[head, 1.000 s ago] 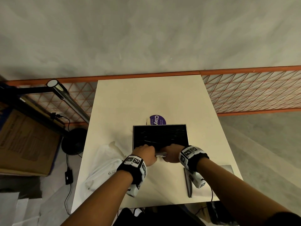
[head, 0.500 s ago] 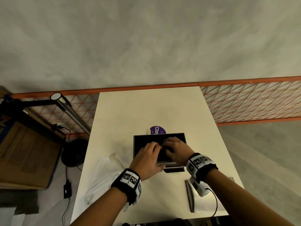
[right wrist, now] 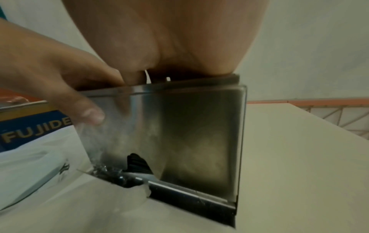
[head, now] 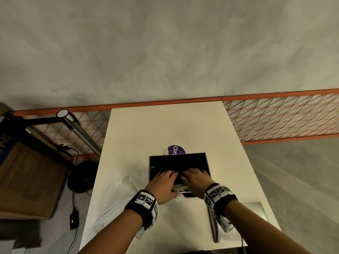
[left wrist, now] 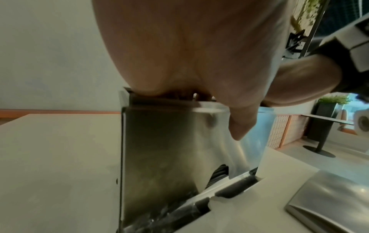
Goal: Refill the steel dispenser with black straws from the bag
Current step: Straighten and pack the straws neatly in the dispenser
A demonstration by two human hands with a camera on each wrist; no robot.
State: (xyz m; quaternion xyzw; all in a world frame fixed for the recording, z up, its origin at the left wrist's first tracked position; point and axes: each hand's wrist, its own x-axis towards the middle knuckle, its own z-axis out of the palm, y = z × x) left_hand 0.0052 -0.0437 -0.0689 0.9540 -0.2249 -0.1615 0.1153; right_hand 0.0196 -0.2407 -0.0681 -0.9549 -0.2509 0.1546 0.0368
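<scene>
Resting flat on black straws in steel dispenser, both hands, left, right, fingers extended, clear bag left, steel lid right, purple label behind, cream desk.

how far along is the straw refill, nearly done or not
Nearly done, it seems. The steel dispenser looks full of black straws. Left hand and right hand lie on them, apparently levelling. Left: likely refitting the lid lying on the table.

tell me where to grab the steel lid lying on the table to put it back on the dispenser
Take the steel lid by its long side edges, from above at its near right end. It lies flat on the table beside the right hand, apart from the dispenser, so only its edges offer purchase.
</scene>
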